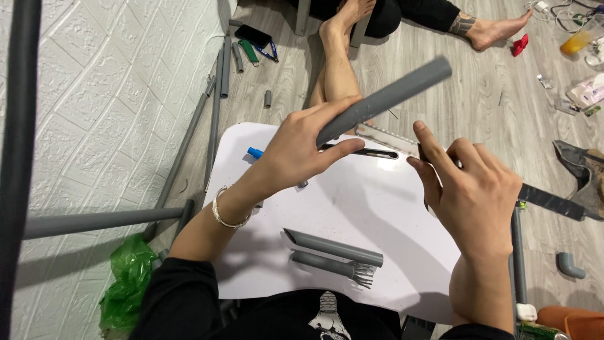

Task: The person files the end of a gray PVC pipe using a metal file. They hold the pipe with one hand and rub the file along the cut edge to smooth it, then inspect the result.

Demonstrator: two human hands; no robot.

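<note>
- The left hand [296, 148] is wrapped around a grey pipe [385, 99], thumb beneath and fingers over its near end, so the free length juts up and to the right above the white desk [377, 208], steady for working.
- The right hand [469, 192] is closed on the handle of a saw blade [387, 140], forefinger stretched along it, probably to guide the toothed edge lying just beneath the pipe.
- Two cut pipe pieces [333, 247] lie side by side on the desk's near part, one with a slit, fringed end, within easy reach.
- Long pipes [217, 107] lie on the floor along the wall, out of the way; another person's bare legs [336, 63] rest beyond the desk.
</note>
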